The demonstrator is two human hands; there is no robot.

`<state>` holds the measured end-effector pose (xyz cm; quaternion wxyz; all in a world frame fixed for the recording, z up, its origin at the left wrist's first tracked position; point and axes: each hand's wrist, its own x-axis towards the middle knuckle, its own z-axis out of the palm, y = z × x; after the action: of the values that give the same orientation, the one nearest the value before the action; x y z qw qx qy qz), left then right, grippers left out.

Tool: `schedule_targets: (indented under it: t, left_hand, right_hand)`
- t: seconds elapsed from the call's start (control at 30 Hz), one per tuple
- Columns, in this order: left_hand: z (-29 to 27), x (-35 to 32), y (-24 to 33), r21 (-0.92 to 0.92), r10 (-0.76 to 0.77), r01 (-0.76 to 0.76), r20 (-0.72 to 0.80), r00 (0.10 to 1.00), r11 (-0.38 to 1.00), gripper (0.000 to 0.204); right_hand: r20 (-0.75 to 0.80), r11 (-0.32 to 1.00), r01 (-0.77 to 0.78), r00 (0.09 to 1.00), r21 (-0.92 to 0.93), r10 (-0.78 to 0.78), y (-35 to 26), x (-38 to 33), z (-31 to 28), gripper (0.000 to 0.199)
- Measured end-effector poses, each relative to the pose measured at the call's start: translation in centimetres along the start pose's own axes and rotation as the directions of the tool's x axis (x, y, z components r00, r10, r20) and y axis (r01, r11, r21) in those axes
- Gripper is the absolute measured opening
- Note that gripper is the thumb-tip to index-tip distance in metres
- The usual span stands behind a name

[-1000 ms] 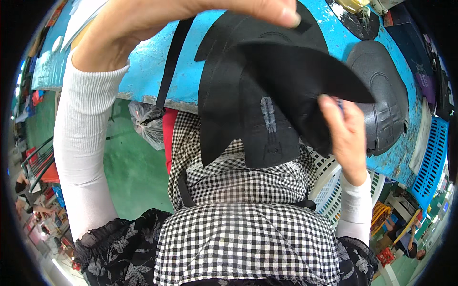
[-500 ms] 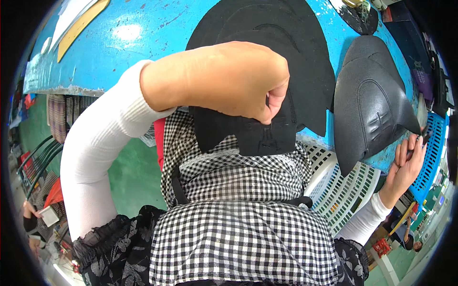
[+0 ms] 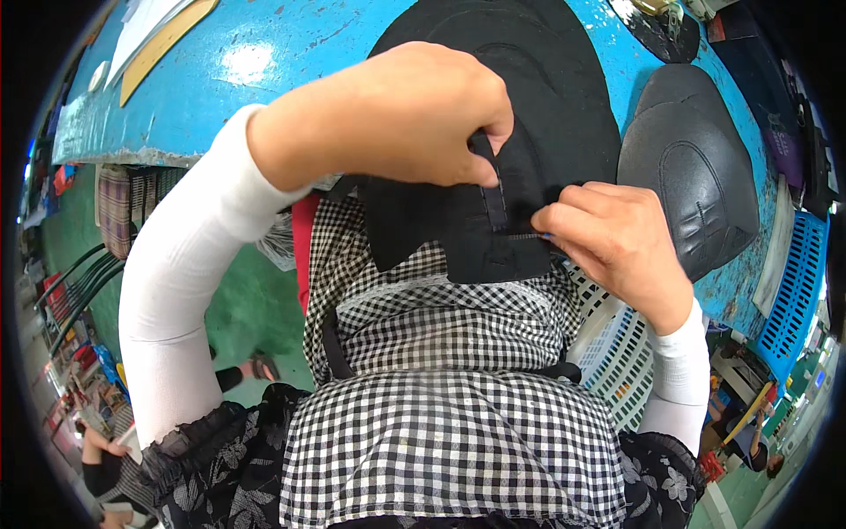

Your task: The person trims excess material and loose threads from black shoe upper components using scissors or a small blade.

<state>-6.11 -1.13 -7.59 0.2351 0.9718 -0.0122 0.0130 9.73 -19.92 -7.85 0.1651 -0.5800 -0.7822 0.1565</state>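
A large black padded piece (image 3: 564, 106) with curved stitched seams lies on the blue table and hangs over its front edge. My left hand (image 3: 423, 115) is bent over it, thumb and fingers pinching a narrow black strap (image 3: 495, 207) that stands up from the piece's lower flap. Close to its right, my right hand (image 3: 617, 238) is closed with fingertips together beside the strap's base, at a short light line on the flap. A tiny blue spot shows at those fingertips, but what they hold is too small to make out.
To the right, a second black moulded piece (image 3: 692, 176) lies on the blue table (image 3: 291, 79). A white plastic basket (image 3: 608, 370) stands below the edge, and a blue basket (image 3: 793, 291) is at far right. Papers and a yellowish board (image 3: 167, 48) lie at far left. Other people appear lower left and right.
My right hand has come in from the far right, near the second piece, to the flap. My left hand has risen slightly, lifting the strap. The second piece's raised flap now lies flat.
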Motion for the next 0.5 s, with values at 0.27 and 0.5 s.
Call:
schedule_targets:
  t: [0.27,0.5]
  left_hand:
    - [-0.7,0.4,-0.2,-0.078,-0.045,0.055,0.128,0.991,0.995,0.012]
    - [-0.9,0.0,-0.5,-0.136,-0.061,0.086,0.181,0.982,0.987,0.011]
  right_hand:
    - [-0.100,0.993,-0.051,0.994,-0.109,0.040,0.2,1.3,0.6,0.016]
    - [-0.091,0.971,-0.205,0.972,0.120,0.217,0.3,1.7,-0.1,0.016]
